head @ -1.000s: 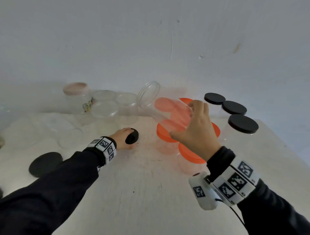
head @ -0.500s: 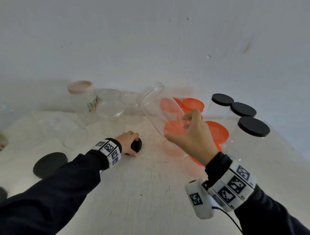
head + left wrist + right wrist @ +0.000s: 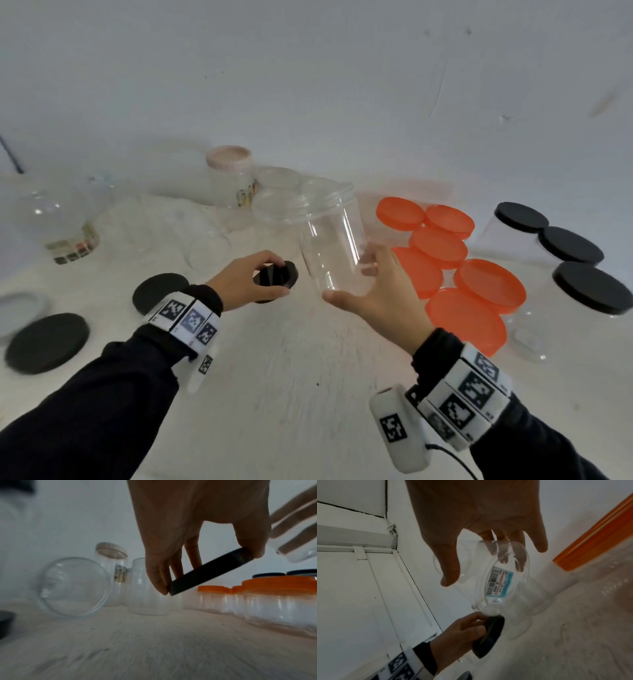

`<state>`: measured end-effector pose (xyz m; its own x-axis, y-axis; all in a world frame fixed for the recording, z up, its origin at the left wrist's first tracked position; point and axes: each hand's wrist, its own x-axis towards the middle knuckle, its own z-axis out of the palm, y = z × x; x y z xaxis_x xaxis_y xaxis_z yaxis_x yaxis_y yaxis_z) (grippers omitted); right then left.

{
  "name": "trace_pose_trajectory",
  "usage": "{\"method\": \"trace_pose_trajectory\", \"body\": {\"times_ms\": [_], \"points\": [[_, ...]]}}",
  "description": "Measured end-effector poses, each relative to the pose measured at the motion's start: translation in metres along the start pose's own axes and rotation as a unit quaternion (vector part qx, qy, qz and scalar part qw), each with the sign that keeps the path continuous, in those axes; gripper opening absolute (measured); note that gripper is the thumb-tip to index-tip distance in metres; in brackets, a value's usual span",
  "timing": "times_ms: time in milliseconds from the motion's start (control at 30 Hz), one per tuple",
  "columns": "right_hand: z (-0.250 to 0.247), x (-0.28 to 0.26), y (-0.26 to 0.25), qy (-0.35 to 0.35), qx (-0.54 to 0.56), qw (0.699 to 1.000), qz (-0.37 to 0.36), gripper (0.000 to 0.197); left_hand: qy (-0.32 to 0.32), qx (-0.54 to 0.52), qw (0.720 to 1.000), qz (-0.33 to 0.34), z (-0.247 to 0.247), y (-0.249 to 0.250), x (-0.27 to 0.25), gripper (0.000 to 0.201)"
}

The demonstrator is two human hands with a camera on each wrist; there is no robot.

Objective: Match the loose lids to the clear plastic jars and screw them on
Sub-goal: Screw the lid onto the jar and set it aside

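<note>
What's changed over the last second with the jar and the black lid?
The right hand has carried the clear jar left, away from the orange-lidded jars, and tipped it nearly upright. The left hand has lifted the small black lid off the table, tilted, toward the jar. Both grips unchanged; other jars unmoved.

pale wooden tabletop (image 3: pixel 274 394), grey-white wall (image 3: pixel 308 85) behind (white panelled door (image 3: pixel 359 595) off to the left)

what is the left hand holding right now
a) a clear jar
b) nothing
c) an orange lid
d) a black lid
d: the left hand pinches a black lid by its rim, tilted above the table, while the right hand holds the clear jar.
</note>
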<state>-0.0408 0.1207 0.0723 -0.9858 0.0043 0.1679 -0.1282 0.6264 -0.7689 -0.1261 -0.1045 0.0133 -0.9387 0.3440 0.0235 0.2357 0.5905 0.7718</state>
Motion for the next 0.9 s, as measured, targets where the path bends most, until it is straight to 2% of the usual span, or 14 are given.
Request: {"method": "trace_pose_trajectory", "body": {"times_ms": [200, 333, 500, 600, 700, 900], "points": [[0.027, 0.004, 0.004, -0.026, 0.027, 0.999, 0.018, 0.078, 0.082, -0.101, 0.991, -0.018, -0.024, -0.013, -0.036, 0.039], [0.046, 0.008, 0.009, -0.066, 0.05, 0.996, 0.036, 0.082, 0.137, -0.141, 0.98, -0.001, -0.032, -0.01, -0.055, 0.049], [0.062, 0.009, 0.02, -0.128, 0.079, 0.988, 0.04, 0.076, 0.177, -0.141, 0.973, 0.039, -0.038, -0.002, -0.072, 0.059], [0.069, 0.008, 0.026, -0.159, 0.093, 0.982, 0.044, 0.079, 0.204, -0.134, 0.968, 0.063, -0.043, 0.005, -0.079, 0.059], [0.073, 0.005, 0.028, -0.179, 0.101, 0.977, 0.05, 0.083, 0.212, -0.123, 0.966, 0.08, -0.046, 0.013, -0.083, 0.057], [0.076, 0.0, 0.029, -0.208, 0.103, 0.972, 0.047, 0.073, 0.184, -0.11, 0.971, 0.105, -0.039, 0.028, -0.085, 0.051]]}}
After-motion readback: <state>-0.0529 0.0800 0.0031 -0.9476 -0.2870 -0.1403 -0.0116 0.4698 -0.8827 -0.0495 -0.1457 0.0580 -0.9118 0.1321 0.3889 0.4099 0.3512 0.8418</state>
